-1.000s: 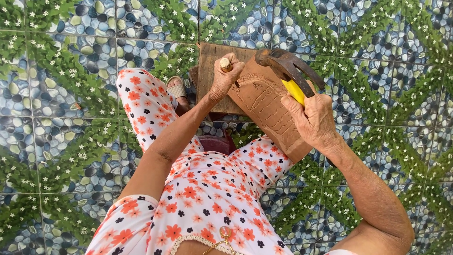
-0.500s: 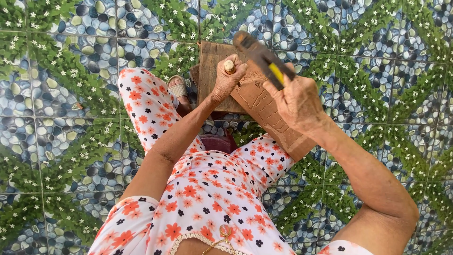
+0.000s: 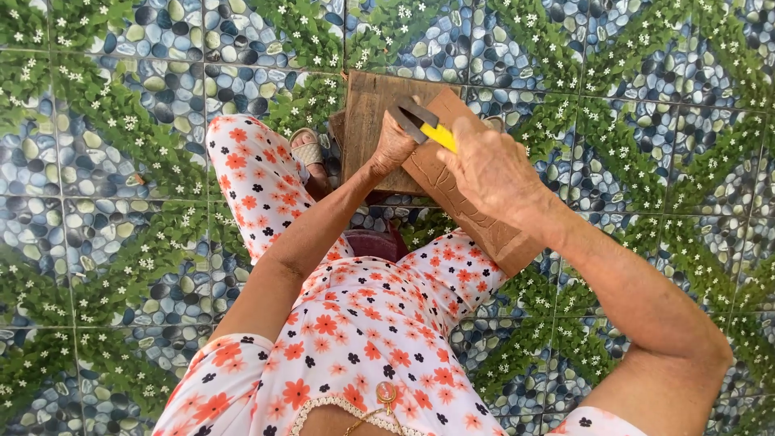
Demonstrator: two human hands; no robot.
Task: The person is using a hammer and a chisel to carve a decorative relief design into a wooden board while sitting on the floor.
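While the right hand (image 3: pixel 492 173) is wrapped tight around the yellow-handled hammer with a dark metal head (image 3: pixel 420 121), I read this as the striking step: the head sits low, right at the left hand (image 3: pixel 395 145). That left hand is curled closed on the near edge of the flat brown wooden board (image 3: pixel 367 105), pinching something small I cannot make out, possibly a nail. Leaning against the board's right side, the long reddish-brown carved wooden plank (image 3: pixel 476 218) runs back toward the knee in the red-flowered white cloth (image 3: pixel 452 266). Left of the board, a sandalled foot (image 3: pixel 308 153) rests on the glossy pebble-and-leaf patterned tiled floor (image 3: pixel 121 161). A next blow, I judge, calls for a short, square swing clear of the fingers.
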